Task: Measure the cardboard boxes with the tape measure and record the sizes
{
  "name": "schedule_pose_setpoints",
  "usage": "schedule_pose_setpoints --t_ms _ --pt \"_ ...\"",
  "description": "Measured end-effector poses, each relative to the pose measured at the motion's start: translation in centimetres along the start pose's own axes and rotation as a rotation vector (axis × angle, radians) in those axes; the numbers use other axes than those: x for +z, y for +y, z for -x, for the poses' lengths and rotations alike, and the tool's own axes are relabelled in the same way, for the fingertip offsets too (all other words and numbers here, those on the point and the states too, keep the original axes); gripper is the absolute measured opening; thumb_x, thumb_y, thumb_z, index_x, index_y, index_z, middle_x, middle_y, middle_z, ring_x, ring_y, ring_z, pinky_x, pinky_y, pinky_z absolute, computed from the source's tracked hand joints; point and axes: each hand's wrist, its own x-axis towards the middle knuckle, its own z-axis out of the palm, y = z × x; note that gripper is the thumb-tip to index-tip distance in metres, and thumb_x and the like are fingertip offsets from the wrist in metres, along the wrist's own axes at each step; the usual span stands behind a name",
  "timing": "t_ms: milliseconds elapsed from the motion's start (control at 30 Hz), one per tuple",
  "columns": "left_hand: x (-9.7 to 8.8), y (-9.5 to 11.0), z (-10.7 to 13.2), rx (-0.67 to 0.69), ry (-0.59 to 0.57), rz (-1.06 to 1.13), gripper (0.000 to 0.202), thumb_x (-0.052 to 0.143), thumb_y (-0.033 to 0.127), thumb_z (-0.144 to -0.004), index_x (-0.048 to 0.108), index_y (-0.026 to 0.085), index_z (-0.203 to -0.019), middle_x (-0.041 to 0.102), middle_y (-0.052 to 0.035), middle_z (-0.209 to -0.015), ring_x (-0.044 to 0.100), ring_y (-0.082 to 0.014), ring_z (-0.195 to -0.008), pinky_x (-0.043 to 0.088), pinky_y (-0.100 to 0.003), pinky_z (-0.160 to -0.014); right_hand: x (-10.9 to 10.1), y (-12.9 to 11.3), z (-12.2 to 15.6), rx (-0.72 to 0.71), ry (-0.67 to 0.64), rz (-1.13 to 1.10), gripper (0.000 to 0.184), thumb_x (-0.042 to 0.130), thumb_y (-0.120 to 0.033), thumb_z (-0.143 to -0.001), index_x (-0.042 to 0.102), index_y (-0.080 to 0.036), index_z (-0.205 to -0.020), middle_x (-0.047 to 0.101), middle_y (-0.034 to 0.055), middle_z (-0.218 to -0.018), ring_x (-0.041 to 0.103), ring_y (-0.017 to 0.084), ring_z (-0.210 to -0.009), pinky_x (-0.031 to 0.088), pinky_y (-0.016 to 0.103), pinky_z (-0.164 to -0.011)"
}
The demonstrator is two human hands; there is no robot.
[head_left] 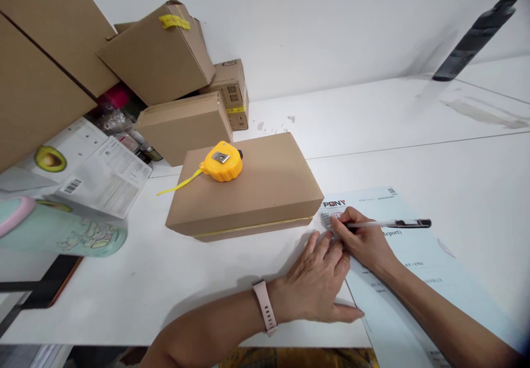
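Observation:
A pen (383, 224) with a clear barrel and black cap end is gripped in my right hand (366, 241), its tip end hidden by the fingers. That hand rests on a pale blue printed paper (414, 291) with a PONY logo at its top left. My left hand (321, 280) lies flat, fingers spread, over the paper's left edge and the table, its fingertips near the right hand. Just beyond sits a closed cardboard box (265, 175). On its top is a yellow tape measure (223, 162), with a short length of tape sticking out to the left.
Several cardboard boxes (157, 53) are stacked at the back left. A white box with an avocado picture (74, 153) and a mint-green bottle (91, 235) stand at the left. A dark bottle (472, 42) is by the wall at the far right of the white table (141, 296).

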Motion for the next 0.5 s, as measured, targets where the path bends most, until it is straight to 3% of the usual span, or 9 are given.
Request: schedule_pose_setpoints --t_ms 500 --pt "-0.27 0.06 -0.03 -0.002 -0.005 0.004 0.089 0.051 0.074 -0.087 0.046 0.003 -0.141 0.049 -0.0197 -0.145 0.031 -0.0377 -0.144 0.008 -0.050 -0.125 -0.09 -0.15 0.00 -0.020 -0.007 0.075 0.040 0.060 -0.057 -0.089 0.047 -0.024 -0.071 0.049 -0.0042 -0.058 0.041 0.013 -0.053 0.035 0.027 -0.050"
